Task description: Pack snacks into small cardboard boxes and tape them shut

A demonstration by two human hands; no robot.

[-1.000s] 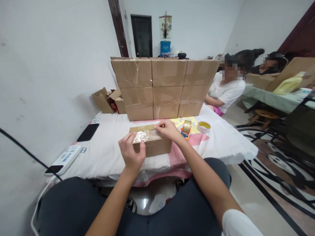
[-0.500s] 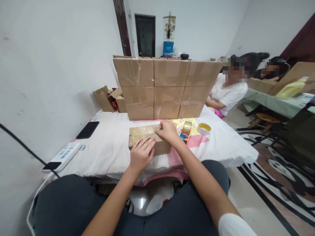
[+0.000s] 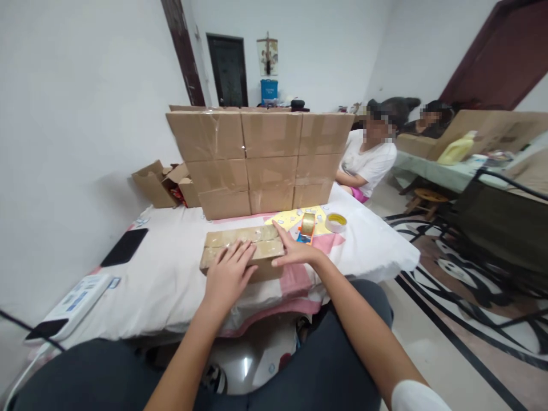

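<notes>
A small closed cardboard box (image 3: 235, 235) lies on the cloth-covered table in front of me, clear tape shining along its top seam. My left hand (image 3: 231, 265) rests on its top and front edge, open, fingers spread. At the box's right end is my right hand (image 3: 293, 248), thumb and fingers apart, touching the end and corner. Just beyond that hand lies an orange and blue tape dispenser (image 3: 307, 228) with a roll of brown tape. A loose tape roll (image 3: 336, 222) sits to its right.
Behind the box stands a wall of stacked cardboard boxes (image 3: 269, 162). Open cartons (image 3: 156, 182) are at the back left. A black phone (image 3: 125, 247) and a white power strip (image 3: 72, 302) lie on the left. A person in a white shirt (image 3: 368, 157) sits beyond the table's right side.
My right hand has gone from a pinch on the box top to spread fingers at its right end. My left hand stays on the box. The view has turned right.
</notes>
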